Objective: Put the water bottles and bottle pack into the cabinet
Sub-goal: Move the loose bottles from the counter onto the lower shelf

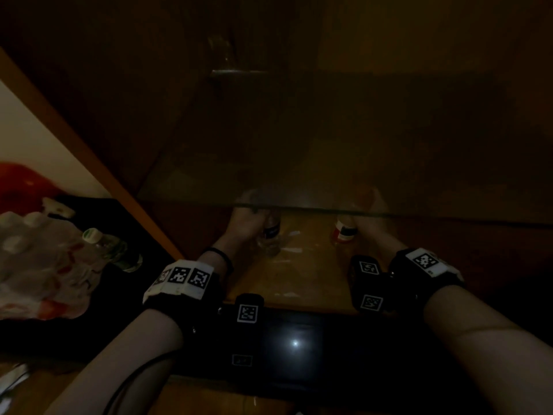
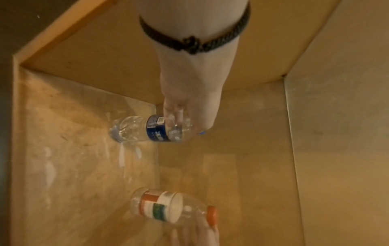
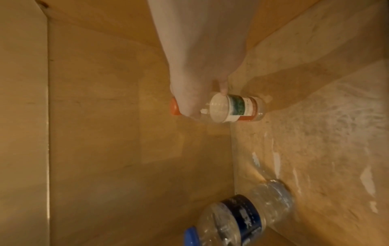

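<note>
Both of my hands reach into the wooden cabinet (image 1: 302, 265). My left hand (image 1: 250, 220) grips the upper part of a clear water bottle with a blue label (image 1: 271, 233). In the left wrist view the left hand (image 2: 181, 114) wraps round this bottle (image 2: 145, 129), whose base touches the cabinet floor (image 2: 69, 166). My right hand (image 1: 369, 223) holds a bottle with an orange cap and a white, green and orange label (image 1: 344, 230). The right hand (image 3: 189, 101) grips its neck, and this bottle (image 3: 233, 108) stands on the floor (image 3: 315, 136). The plastic-wrapped bottle pack (image 1: 39, 265) lies outside, at the left.
A green-labelled bottle (image 1: 110, 247) leans beside the pack on a dark surface. A shelf edge (image 1: 389, 214) crosses above my hands in the dim head view. The cabinet's side wall (image 3: 23, 116) and back panel (image 2: 231, 166) close in around the two bottles.
</note>
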